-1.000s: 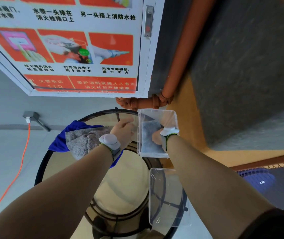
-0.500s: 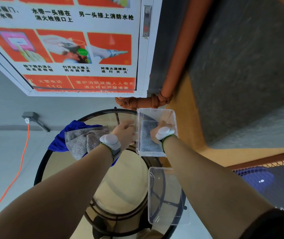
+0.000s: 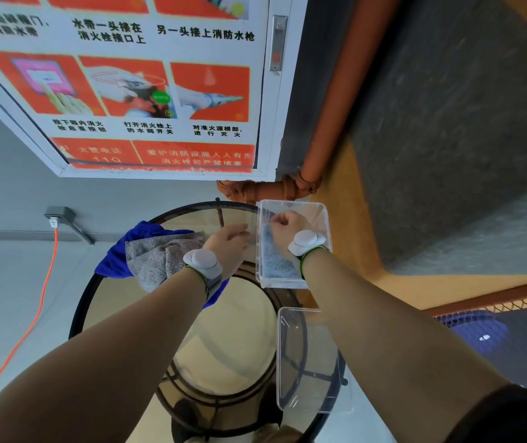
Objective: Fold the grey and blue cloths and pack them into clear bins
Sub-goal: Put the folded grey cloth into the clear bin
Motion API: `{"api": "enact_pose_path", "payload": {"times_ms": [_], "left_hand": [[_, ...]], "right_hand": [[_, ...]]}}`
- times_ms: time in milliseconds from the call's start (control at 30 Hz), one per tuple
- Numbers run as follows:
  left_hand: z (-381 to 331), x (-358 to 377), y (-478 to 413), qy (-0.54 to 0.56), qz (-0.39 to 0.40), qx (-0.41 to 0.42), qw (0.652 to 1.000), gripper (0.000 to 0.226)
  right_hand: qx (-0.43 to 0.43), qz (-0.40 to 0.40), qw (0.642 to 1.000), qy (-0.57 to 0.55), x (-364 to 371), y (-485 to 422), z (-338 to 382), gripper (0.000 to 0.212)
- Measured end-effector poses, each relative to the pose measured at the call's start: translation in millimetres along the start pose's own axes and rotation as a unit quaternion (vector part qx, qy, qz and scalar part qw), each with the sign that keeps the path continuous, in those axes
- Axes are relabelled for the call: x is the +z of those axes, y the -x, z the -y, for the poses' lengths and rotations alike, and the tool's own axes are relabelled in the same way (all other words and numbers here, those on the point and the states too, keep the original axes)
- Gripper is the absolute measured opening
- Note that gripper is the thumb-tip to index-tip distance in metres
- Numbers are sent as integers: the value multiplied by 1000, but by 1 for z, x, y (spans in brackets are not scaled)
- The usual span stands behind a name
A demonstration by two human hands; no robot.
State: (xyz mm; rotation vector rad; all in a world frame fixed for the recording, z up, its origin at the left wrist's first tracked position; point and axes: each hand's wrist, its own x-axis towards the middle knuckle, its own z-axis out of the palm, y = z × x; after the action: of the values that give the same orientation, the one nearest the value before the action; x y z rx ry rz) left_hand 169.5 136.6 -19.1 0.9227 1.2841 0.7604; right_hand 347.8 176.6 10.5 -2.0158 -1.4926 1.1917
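Two hands are up at the far side of the table. Your right fingers point(image 3: 279, 219) are curled under, knuckles up, over the far end of the folded grey terry cloth point(image 3: 273, 263). Whether they pinch it or just press on it, I can't tell. That right hand point(image 3: 287, 227) is down inside the clear rectangular plastic bin point(image 3: 325, 215), and the cloth lies flat on the bin floor, filling its left half.

Your left fingers point(image 3: 243, 232) reach out straight and close together, a little blurred, with the tips at the bin's left wall. The left hand point(image 3: 228, 247) sits just outside that wall, above the glass.

Just left of that wrist, the crumpled grey terry cloth point(image 3: 153, 257) lies in a heap on top of the bright blue cloth point(image 3: 116, 255), which spills over the table's edge.

Nearer to you, under your right forearm, the second clear plastic bin point(image 3: 308, 362) stands empty at the table's right edge, well apart from the first.

Everything rests on the round glass table with a black rim point(image 3: 78, 310). An orange cable point(image 3: 43, 292) runs across the floor on the left.
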Motion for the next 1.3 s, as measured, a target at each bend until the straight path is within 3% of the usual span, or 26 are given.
{"api": "enact_pose_path", "payload": {"times_ms": [100, 200, 333, 400, 500, 600, 667, 767, 933, 1000, 1100, 1133, 1300], "left_hand": [[-8, -9, 9, -110, -137, 1, 984, 38], [-3, -37, 22, -231, -186, 15, 955, 30], [3, -68, 43, -287, -250, 35, 924, 11], [9, -79, 51, -317, -239, 21, 918, 27], [22, -94, 66, -369, -208, -10, 906, 34], [39, -104, 79, -422, -210, -12, 882, 63], [51, -109, 83, -414, -212, -11, 885, 73], [60, -119, 83, -395, -228, -36, 889, 59], [67, -131, 87, -430, -213, -43, 877, 41], [70, -134, 87, -420, -212, -36, 882, 39], [69, -136, 87, -425, -225, -27, 876, 26], [68, -137, 88, -428, -230, -22, 874, 23], [62, -135, 96, -432, -239, 8, 869, 23]], "right_hand": [[-74, -39, 996, -20, 5, 12, 16, 19], [-129, -38, 990, -39, 21, 23, 37, 7], [-140, 12, 988, -65, 50, 31, 55, 2], [-135, 53, 987, -67, 63, 34, 56, 4], [-131, 122, 982, -54, 83, 40, 52, 9], [-169, 155, 971, 61, 104, 44, 45, 17], [-182, 186, 956, 133, 115, 45, 43, 26], [-173, 227, 940, 186, 130, 49, 41, 36], [-176, 179, 946, 204, 151, 56, 43, 54], [-185, 163, 942, 227, 155, 58, 48, 44], [-191, 136, 940, 246, 156, 61, 51, 10], [-194, 128, 940, 250, 155, 64, 52, 11], [-203, 130, 942, 234, 153, 78, 60, 41]]}}
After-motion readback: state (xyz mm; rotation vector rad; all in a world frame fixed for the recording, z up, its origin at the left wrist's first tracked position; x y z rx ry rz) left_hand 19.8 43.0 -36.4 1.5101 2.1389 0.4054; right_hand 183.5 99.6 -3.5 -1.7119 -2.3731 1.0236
